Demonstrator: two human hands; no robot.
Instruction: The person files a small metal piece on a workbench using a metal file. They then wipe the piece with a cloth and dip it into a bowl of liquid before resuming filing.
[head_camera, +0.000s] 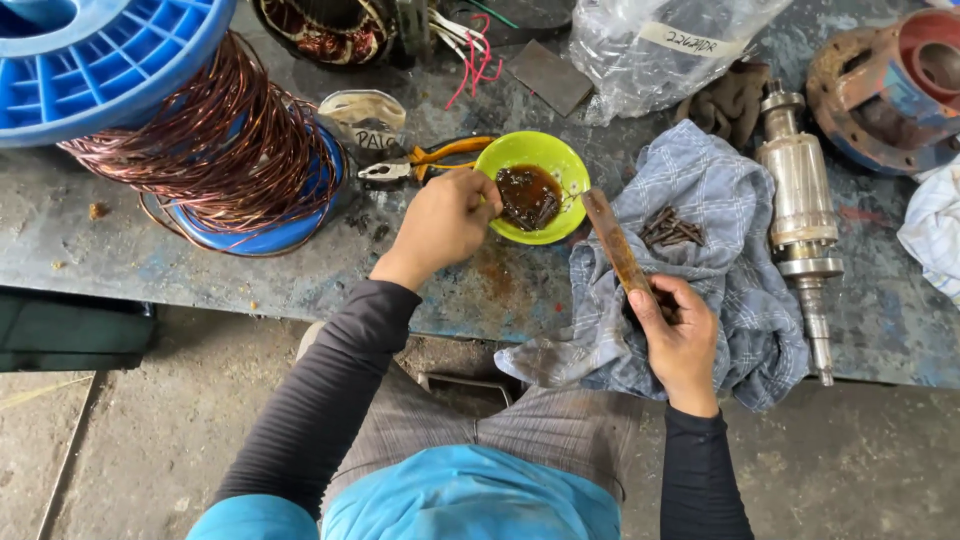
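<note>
Left hand (447, 222) dips into green bowl (545, 158); right hand (678, 330) grips brush (615, 243).

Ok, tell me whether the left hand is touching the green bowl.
Touching. The head view shows the left hand resting its fingers on the near rim of the green bowl, at the brown liquid.

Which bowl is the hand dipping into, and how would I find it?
Start at the big blue spool wound with copper wire on the bench. Go right, past the orange-handled pliers, to where the left hand reaches. The bowl is the only bright lime-green thing there, holding dark brown liquid.
</note>
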